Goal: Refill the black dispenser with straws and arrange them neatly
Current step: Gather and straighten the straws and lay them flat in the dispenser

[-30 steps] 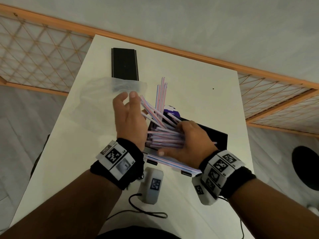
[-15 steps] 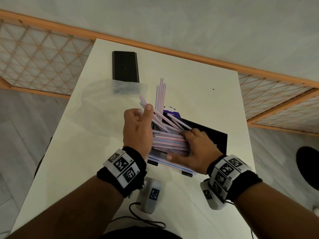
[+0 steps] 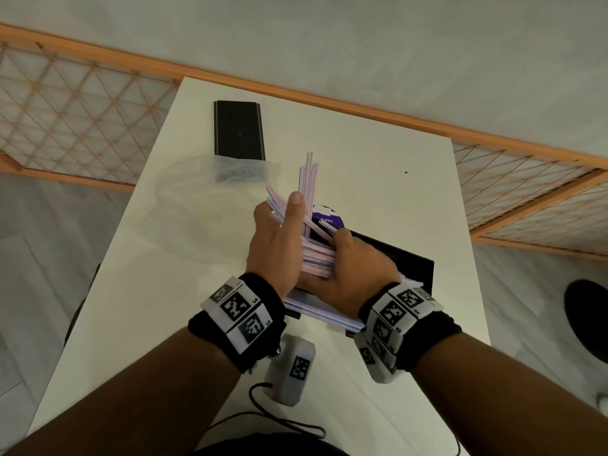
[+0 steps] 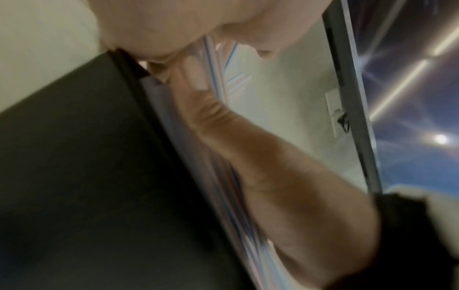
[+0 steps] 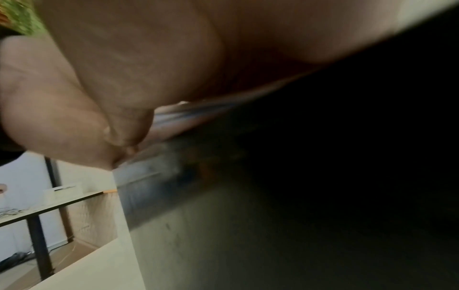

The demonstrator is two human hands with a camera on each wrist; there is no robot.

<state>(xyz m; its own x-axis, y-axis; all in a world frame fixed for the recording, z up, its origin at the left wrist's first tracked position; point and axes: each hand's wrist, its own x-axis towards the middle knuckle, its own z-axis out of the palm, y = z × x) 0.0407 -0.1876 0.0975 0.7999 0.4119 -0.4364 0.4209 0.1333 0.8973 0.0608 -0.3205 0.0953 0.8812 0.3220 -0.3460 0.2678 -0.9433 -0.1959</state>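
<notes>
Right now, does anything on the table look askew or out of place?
Yes. The straws are a crossed jumble between both hands over the dispenser: several stick up past the left hand, others jut over the near edge below the right hand. The lid lies apart, partly under a clear bag.

both forearms reach forward, each wrist wrapped in a black band with white marker tiles. the left hand (image 3: 279, 245) stands on edge, thumb stretched forward, fingers curled out of sight. the right hand (image 3: 357, 268) lies palm down, fingers bent, its thumb near the left palm.
</notes>
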